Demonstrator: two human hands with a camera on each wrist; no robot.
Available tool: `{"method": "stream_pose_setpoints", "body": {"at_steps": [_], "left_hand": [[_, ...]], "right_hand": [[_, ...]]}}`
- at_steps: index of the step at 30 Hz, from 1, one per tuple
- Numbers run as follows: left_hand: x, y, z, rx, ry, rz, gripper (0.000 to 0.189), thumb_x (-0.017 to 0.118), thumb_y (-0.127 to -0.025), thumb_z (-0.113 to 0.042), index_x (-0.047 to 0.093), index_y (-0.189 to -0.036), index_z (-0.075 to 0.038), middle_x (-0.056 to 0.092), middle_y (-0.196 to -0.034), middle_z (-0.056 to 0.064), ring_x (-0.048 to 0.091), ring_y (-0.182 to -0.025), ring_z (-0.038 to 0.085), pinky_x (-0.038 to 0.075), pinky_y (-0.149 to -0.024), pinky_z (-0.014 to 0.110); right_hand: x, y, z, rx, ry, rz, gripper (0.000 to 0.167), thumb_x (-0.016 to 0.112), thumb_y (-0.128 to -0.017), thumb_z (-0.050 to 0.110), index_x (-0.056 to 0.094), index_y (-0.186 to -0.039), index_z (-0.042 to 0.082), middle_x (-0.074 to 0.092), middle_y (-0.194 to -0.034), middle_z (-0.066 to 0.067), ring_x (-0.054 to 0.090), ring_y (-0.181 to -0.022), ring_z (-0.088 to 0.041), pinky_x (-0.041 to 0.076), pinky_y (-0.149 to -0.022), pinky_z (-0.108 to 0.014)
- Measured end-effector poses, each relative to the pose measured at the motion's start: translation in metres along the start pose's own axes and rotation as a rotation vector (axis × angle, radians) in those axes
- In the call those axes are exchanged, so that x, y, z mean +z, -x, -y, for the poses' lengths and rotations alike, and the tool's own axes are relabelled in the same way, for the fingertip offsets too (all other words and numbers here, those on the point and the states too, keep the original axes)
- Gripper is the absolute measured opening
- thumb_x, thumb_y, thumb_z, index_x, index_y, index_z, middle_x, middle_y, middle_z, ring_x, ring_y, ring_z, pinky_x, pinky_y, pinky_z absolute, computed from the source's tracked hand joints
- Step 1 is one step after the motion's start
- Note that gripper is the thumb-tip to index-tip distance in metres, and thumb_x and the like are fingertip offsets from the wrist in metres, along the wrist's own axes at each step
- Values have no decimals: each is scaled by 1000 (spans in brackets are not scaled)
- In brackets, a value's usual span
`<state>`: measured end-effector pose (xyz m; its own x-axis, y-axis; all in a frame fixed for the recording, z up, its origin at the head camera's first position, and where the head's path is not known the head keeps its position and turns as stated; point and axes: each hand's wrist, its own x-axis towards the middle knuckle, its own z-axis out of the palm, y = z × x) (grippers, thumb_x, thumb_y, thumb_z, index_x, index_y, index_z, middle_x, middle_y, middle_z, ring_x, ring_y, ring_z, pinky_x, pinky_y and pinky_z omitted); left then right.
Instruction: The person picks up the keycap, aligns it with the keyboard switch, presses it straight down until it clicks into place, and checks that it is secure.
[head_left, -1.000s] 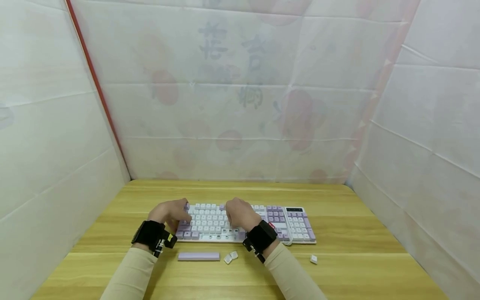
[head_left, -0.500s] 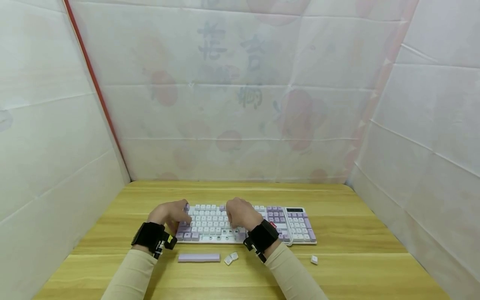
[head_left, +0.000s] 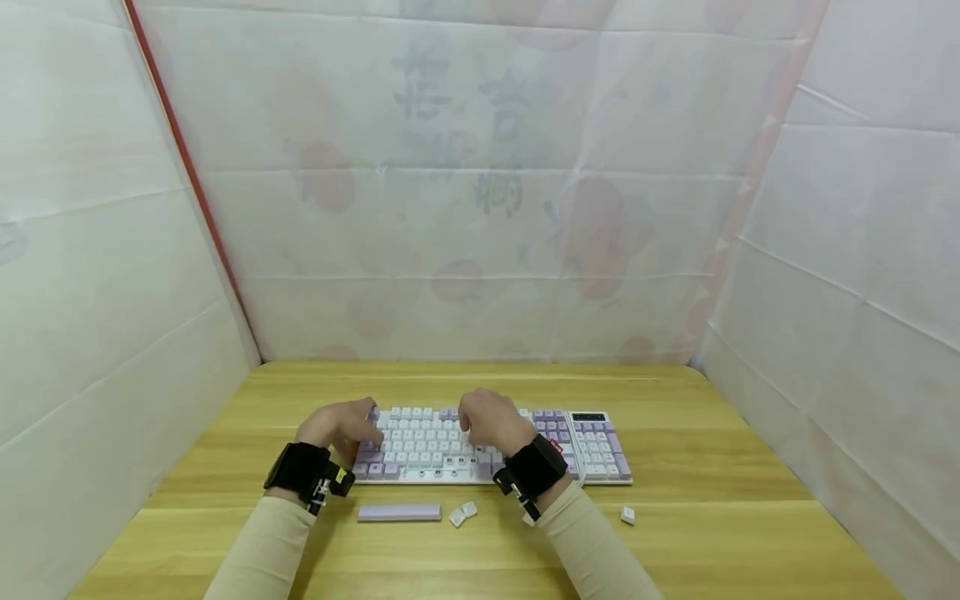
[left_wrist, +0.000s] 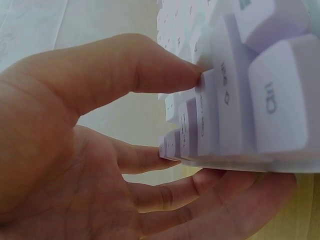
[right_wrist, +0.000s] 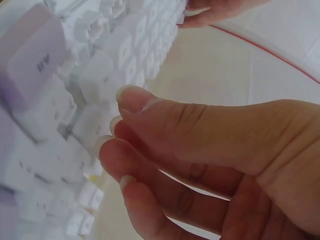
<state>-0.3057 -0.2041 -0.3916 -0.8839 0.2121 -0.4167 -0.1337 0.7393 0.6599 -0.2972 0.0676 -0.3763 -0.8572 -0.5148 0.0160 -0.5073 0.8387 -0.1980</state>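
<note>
A white and lilac keyboard (head_left: 420, 437) lies across the table, several of its bottom-row switches bare of keycaps. My left hand (head_left: 341, 427) grips its left end. In the left wrist view the thumb (left_wrist: 165, 70) presses by the Caps Lock key (left_wrist: 202, 117), with fingers along and below the edge. Over the middle of the keys is my right hand (head_left: 491, 421), fingers loosely bent. The right wrist view shows its thumb and fingertips close together beside white keycaps (right_wrist: 97, 77), nothing visible between them. A lilac Alt keycap (right_wrist: 37, 55) stands near.
In front of the keyboard lie a long lilac spacebar (head_left: 399, 512) and two white keycaps (head_left: 458, 517). Another loose keycap (head_left: 627, 516) is at the right, and one (head_left: 528, 519) shows beside the right wrist. A white cable (head_left: 575, 446) crosses the number keys. Pale sheets (head_left: 480, 250) surround the table.
My right hand has shifted slightly right and away from me over the keys, and the loose keycap beside its wrist has come into view. My left hand stays on the keyboard's end.
</note>
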Motion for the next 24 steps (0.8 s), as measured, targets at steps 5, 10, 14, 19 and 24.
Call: {"method": "stream_pose_setpoints", "body": {"at_steps": [5, 10, 14, 19, 24], "left_hand": [[0, 0, 5, -1, 21, -3, 72, 70, -86, -9, 34, -146, 5, 55, -126, 31, 69, -90, 33, 66, -69, 47], [0, 1, 4, 5, 23, -6, 75, 70, -86, -9, 32, -149, 5, 56, -126, 31, 69, -90, 33, 66, -69, 47], [-2, 0, 4, 4, 9, -11, 77, 71, -87, -10, 31, -150, 5, 56, -129, 31, 69, -92, 32, 65, -70, 48], [-3, -1, 4, 7, -1, -17, 76, 71, -86, -12, 33, -149, 4, 56, -128, 30, 69, -91, 32, 65, -71, 47], [-3, -2, 4, 7, -10, -19, 72, 71, -85, -12, 36, -145, 3, 56, -126, 27, 68, -91, 30, 65, -71, 46]], "right_hand": [[-4, 4, -1, -1, -11, 0, 18, 83, -81, 0, 79, -96, 10, 75, -102, -2, 69, -93, -20, 60, -77, -32], [-9, 10, -1, -18, -3, 5, 18, 83, -83, 5, 78, -99, 11, 75, -105, -4, 68, -94, -21, 59, -78, -32], [-13, 13, -2, -25, -2, 6, 19, 83, -84, 7, 78, -102, 11, 73, -103, -3, 66, -89, -18, 57, -76, -30], [-18, 17, -4, -10, -39, -3, 21, 83, -84, 7, 78, -103, 9, 71, -95, -3, 63, -85, -17, 56, -75, -32], [-21, 26, -8, -22, -42, -4, 18, 83, -83, 7, 78, -101, 8, 70, -95, -3, 63, -87, -18, 56, -75, -34]]}}
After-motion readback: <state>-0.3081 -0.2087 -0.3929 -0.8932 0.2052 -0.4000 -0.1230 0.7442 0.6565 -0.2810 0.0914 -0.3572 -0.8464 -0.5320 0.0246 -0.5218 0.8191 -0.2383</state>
